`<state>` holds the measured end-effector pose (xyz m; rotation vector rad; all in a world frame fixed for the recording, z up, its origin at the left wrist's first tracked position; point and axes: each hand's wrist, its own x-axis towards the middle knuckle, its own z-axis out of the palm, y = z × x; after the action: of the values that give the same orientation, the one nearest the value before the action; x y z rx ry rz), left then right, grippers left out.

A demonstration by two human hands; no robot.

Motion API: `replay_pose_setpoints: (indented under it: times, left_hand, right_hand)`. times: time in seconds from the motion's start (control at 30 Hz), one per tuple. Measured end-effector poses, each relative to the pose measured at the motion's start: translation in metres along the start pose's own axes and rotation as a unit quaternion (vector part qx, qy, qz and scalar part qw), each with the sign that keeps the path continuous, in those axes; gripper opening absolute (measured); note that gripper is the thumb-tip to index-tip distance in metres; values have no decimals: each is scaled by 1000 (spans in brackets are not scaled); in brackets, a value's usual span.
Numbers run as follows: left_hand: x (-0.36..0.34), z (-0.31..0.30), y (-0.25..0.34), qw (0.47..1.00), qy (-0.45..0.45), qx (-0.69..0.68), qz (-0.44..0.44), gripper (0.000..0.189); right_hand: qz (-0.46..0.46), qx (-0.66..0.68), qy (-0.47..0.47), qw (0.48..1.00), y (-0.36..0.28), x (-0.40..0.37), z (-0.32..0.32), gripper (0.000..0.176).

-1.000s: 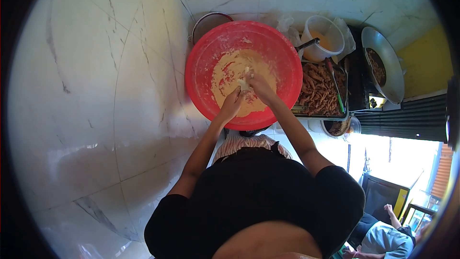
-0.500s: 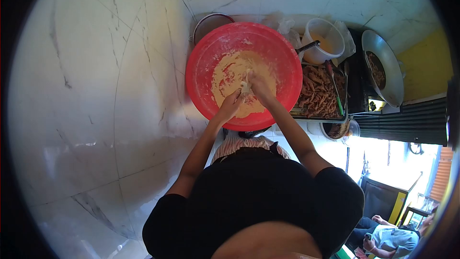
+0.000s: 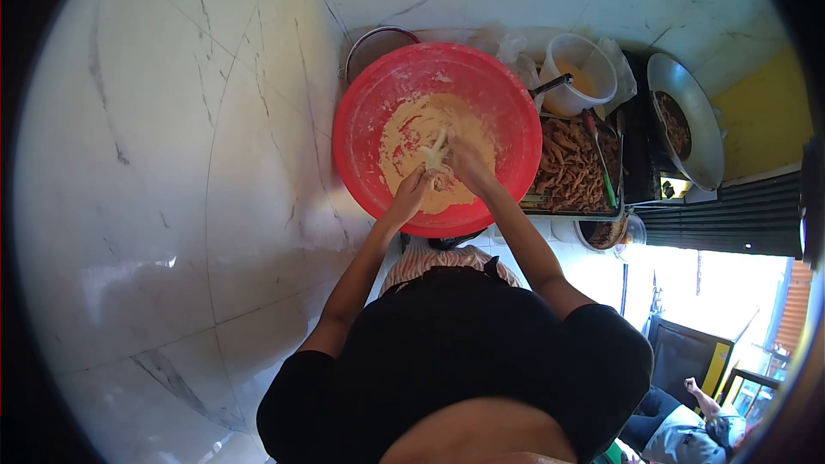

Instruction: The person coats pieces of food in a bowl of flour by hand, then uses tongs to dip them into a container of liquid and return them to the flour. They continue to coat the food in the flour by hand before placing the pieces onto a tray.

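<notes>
A large red basin (image 3: 357, 137) holds a layer of pale flour (image 3: 455, 107). Over its middle, a whitish, flour-coated piece (image 3: 436, 155) spreads into thin strips. My left hand (image 3: 414, 187) pinches the lower end of this piece. Just to the right, my right hand (image 3: 467, 161) is in the flour area beside the piece, dusted pale and blurred; its fingers cannot be made out clearly.
Right of the basin is a tray of brown fried pieces (image 3: 571, 167) with green-tipped tongs (image 3: 608, 180). Behind stands a white bucket (image 3: 597, 64) of yellowish liquid; farther right, a large metal pan (image 3: 700, 120). A person (image 3: 687, 434) sits at lower right.
The whitish piece now shows more, its strips spread above my left hand. My right hand has shifted slightly right. The seated person has raised a hand and leaned lower.
</notes>
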<state>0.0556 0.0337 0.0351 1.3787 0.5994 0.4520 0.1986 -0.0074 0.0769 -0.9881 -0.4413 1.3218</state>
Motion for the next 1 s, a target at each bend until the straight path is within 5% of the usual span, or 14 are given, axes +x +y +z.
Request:
replay_pose_setpoints:
  times: [0.23, 0.53, 0.7, 1.0]
  left_hand:
    - [2, -2, 5, 999, 30, 17, 13, 30]
    - [10, -2, -7, 1000, 0, 12, 2, 31]
    - [5, -2, 12, 994, -47, 93, -34, 39]
    - [5, 9, 21, 987, 93, 100, 79, 35]
  right_hand:
    - [10, -57, -101, 993, 12, 5, -16, 31]
    - [-26, 48, 15, 998, 38, 11, -23, 23]
    - [-109, -68, 39, 991, 53, 16, -33, 21]
    - [-95, -59, 71, 991, 36, 2, -10, 31]
